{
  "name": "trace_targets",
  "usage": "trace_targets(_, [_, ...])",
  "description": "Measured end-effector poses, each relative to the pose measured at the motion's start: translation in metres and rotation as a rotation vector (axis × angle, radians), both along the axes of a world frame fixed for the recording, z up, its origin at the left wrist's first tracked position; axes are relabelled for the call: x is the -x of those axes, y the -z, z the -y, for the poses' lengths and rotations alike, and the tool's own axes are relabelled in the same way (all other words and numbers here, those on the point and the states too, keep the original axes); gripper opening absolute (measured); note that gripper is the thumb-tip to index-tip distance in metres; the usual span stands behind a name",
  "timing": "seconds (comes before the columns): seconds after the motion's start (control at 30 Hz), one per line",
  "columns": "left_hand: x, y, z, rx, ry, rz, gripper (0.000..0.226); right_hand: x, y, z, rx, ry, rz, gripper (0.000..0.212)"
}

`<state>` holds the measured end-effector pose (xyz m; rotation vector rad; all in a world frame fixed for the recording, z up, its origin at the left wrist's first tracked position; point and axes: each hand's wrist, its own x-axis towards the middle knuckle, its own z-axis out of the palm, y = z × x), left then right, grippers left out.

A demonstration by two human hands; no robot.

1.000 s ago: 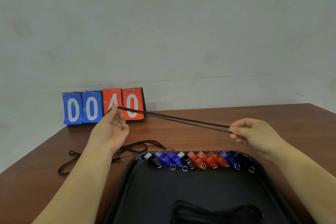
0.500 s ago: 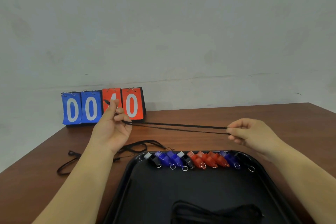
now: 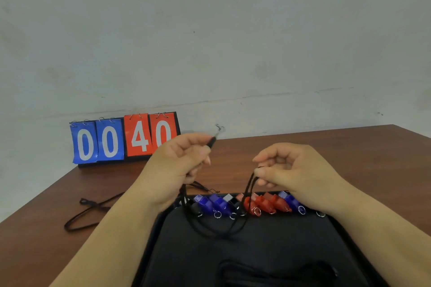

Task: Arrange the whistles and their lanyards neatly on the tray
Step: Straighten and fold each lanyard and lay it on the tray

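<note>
A black tray (image 3: 275, 247) lies on the table in front of me. Along its far edge runs a row of several whistles (image 3: 256, 205), blue, black and red, each with a metal ring. My left hand (image 3: 179, 165) and my right hand (image 3: 286, 170) are raised above that row, each pinching one end of a black lanyard (image 3: 217, 232). The cord sags between them in a loose loop that hangs down over the whistles and the tray. The lanyard's metal clip (image 3: 218, 129) sticks up from my left fingers. A bundle of black lanyards (image 3: 268, 272) rests at the tray's near edge.
Another black lanyard (image 3: 91, 212) lies loose on the brown wooden table (image 3: 349, 158) left of the tray. A flip scoreboard (image 3: 123, 138) reading 00 40 stands at the back left against a pale wall. The table's left edge runs diagonally near the loose lanyard.
My hands have come together toward the middle. The lanyard, stretched taut between them before, now hangs slack in a loop over the whistles.
</note>
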<state>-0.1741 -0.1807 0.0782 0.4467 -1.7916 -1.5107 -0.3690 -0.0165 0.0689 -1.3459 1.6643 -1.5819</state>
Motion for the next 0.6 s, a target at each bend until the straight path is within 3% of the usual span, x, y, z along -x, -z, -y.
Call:
trace_targets(0.23, [0.008,0.004,-0.026,0.223,0.011,0.229,0.008,-0.02,0.002,-0.004,-0.031,-0.149,-0.042,0.04])
trace_targets(0.6, [0.008,0.004,-0.033,0.273,0.034,0.34,0.007,-0.023,0.003,-0.006,-0.042,-0.14,-0.058,0.024])
